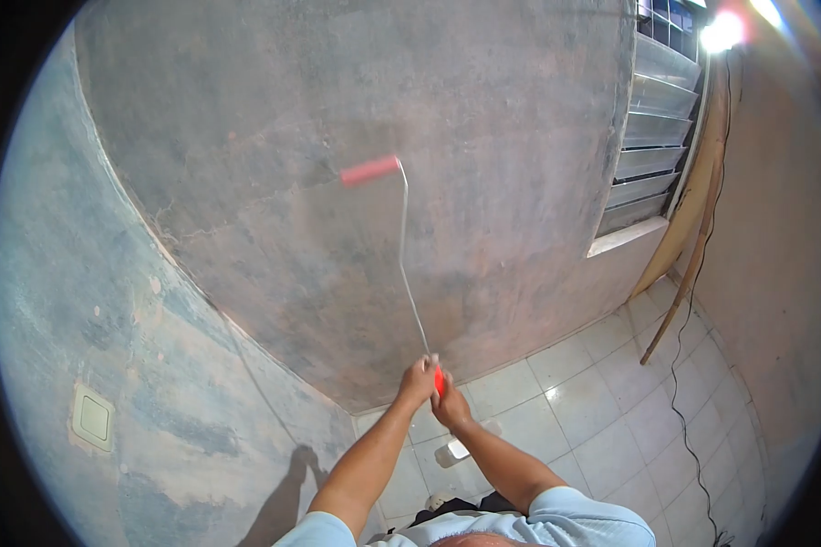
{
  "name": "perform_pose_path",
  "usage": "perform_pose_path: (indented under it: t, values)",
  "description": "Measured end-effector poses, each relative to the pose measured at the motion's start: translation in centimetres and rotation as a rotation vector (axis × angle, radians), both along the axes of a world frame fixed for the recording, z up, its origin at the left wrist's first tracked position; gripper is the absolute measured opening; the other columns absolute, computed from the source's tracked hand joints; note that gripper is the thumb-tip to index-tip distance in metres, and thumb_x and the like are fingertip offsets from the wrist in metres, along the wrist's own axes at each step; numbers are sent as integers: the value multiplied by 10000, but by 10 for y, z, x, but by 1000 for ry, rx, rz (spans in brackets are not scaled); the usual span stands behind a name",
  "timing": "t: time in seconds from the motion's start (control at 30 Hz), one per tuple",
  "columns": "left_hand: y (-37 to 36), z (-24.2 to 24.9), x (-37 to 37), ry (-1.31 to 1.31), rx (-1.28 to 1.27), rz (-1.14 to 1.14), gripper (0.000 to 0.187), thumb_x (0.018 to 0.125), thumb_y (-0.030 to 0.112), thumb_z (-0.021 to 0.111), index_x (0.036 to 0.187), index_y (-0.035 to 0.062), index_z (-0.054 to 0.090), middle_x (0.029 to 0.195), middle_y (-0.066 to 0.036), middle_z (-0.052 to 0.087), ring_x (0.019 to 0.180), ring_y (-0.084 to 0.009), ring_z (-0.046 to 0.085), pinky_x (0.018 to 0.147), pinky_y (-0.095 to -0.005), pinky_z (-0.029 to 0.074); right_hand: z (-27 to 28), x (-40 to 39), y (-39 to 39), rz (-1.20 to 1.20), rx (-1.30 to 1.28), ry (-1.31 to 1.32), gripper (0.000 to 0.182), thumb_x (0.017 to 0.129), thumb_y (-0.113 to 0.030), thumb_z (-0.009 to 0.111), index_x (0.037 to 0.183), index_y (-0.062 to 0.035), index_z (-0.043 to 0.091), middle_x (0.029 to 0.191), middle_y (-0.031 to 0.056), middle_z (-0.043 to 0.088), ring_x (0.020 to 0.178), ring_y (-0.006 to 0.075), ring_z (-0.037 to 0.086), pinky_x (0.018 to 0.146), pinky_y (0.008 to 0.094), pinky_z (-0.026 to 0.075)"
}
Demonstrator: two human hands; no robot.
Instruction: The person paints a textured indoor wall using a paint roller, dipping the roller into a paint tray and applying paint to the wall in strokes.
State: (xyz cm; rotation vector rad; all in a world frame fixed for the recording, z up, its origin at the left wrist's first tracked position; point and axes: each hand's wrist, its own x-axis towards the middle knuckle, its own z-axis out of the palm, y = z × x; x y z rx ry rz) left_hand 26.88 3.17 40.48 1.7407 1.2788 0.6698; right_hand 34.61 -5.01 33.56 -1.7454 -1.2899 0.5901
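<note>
Both hands are wrapped round the red handle (439,381) of a roller (370,171), at six o'clock; the left hand (417,381) sits on the left side near the rod (404,246), and the right hand (452,407) is just beside it, toward five. The fingers look curled closed on the grip, though their undersides are hidden. Two hands together probably steady a tool whose weight sits far out at its end. The bent rod runs up toward eleven o'clock, where the pink sleeve lies at the grey wall (246,118), blurred, so I cannot tell how firmly it touches; the long rod presumably puts high plaster within reach. A white container (459,448) stands on the tiled floor (602,401) below the hands, partly hidden by the right forearm, perhaps kept there for closeness. At two o'clock a lit lamp (722,33) hangs high beside the louvred window (652,128), likely to throw light across the wall; a pole (710,210) leans at three and a cord (680,401) trails down past four. A switch (92,417) is at eight.
</note>
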Motion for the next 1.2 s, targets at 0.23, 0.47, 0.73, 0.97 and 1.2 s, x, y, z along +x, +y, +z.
perform_pose_path:
  t: [0.23,0.47,0.73,0.97,1.2]
  values:
    - [58,184,8,-351,405,-4,365,983,322,454,1176,27,552,963,-124,654,888,-202,623,818,-337,482,196,8,105,7,262,13,568,870,-234,528,1348,-34,296,936,302,616,876,498,568,719,536,456]
    - [29,42,-1,15,243,9,440,917,302,529,1263,40,462,1125,-267,594,1037,-420,574,839,-471,473,82,2,60,4,47,22,431,927,-304,438,1240,-19,357,1032,312,607,952,491,569,775,537,454]
    - [24,91,-9,-79,177,74,357,895,336,581,1044,17,635,953,-232,657,903,-386,630,752,-426,492,119,-5,67,35,112,79,406,971,-320,370,1170,29,434,1018,310,616,969,465,586,793,511,457]
    - [43,101,-17,-8,177,93,349,878,363,591,1034,57,654,913,-211,665,856,-376,634,721,-430,489,122,-7,89,67,124,58,355,969,-286,382,1136,25,421,964,310,622,927,479,588,750,511,465]
    - [-31,-47,-28,157,-63,1,396,869,422,588,1073,89,654,969,-210,659,943,-368,631,808,-439,489,-27,-16,8,109,-38,102,409,972,-282,400,1260,7,415,1064,267,628,1007,394,610,830,453,474]
